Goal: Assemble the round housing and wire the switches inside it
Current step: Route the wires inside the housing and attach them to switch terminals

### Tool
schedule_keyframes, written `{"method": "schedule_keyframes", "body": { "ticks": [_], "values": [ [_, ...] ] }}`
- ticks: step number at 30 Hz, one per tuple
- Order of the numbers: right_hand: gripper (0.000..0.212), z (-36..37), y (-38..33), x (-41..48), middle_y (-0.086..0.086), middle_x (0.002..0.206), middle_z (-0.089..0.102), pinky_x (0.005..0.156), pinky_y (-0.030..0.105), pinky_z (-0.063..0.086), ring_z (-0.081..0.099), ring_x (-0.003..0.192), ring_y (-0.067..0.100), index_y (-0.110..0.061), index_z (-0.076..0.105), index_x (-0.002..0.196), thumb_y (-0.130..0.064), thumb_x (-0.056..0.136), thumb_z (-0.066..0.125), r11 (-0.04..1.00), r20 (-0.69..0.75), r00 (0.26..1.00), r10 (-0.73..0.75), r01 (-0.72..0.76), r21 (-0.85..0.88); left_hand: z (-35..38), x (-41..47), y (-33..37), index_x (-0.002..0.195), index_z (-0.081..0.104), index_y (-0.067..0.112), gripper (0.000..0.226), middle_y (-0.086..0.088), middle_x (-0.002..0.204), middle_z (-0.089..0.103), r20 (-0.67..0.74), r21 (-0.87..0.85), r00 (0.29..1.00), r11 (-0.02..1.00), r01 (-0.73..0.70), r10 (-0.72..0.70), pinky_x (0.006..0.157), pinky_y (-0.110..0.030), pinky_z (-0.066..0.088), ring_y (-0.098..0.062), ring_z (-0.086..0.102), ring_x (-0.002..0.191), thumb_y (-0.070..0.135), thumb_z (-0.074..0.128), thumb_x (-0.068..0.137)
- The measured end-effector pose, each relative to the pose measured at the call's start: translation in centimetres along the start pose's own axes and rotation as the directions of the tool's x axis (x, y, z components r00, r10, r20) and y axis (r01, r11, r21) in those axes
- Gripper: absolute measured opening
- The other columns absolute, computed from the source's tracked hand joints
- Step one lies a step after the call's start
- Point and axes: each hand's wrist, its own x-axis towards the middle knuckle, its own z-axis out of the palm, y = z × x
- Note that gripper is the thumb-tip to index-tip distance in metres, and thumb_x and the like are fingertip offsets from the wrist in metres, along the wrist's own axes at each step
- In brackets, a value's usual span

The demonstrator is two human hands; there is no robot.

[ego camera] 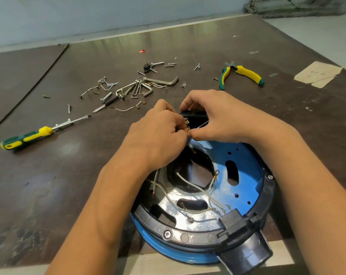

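Observation:
The round housing (245,171), blue inside with a black rim, lies open-side up at the table's near edge. White wires (194,185) cross its shiny centre plate towards a black connector block (235,221). At the housing's far rim sits a black switch (194,116) with brass terminals. My left hand (158,135) and my right hand (213,116) meet over it. Both pinch a white wire end at the terminals; the fingertips hide the exact contact.
A green-yellow screwdriver (27,137) lies at the left. Several hex keys (148,84), screws and small parts are scattered behind my hands. Green-yellow pliers (241,74) lie at the back right, beside a scrap of paper (318,74). The housing overhangs the table's near edge.

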Motion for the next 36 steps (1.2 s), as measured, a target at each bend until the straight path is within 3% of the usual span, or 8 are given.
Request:
{"method": "schedule_keyframes", "body": {
  "ticks": [8,16,36],
  "values": [
    [0.048,0.05,0.06,0.14,-0.008,0.110,0.063,0.089,0.030,0.055,0.063,0.101,0.010,-0.030,0.057,0.116,-0.025,0.076,0.082,0.999,-0.013,1.000,0.007,-0.006,0.031,0.16,0.00,-0.03,0.085,0.056,0.038,0.015,0.009,0.113,0.042,0.024,0.078,1.000,0.997,-0.019,0.017,0.073,-0.036,0.038,-0.016,0.049,0.095,0.046,0.048,0.094],
    [0.050,-0.13,0.08,0.03,-0.008,0.113,0.060,0.089,0.030,0.054,0.060,0.103,0.011,-0.035,0.053,0.113,-0.027,0.074,0.082,0.999,0.013,1.000,0.002,-0.002,0.033,0.15,0.08,-0.19,0.080,0.059,0.039,0.011,0.012,0.110,0.044,0.004,0.032,1.000,0.999,-0.017,0.017,0.069,-0.034,0.035,-0.018,0.052,0.093,0.046,0.057,0.089],
    [0.048,-0.10,0.08,-0.01,-0.007,0.110,0.061,0.086,0.032,0.055,0.062,0.100,0.010,-0.029,0.058,0.116,-0.026,0.074,0.081,0.999,0.003,1.000,-0.014,0.014,0.049,0.07,-0.08,-0.09,0.084,0.058,0.038,0.009,0.011,0.113,0.045,-0.005,0.043,0.999,0.998,-0.046,0.046,0.072,-0.035,0.039,-0.020,0.053,0.097,0.044,0.055,0.090]
  ]
}}
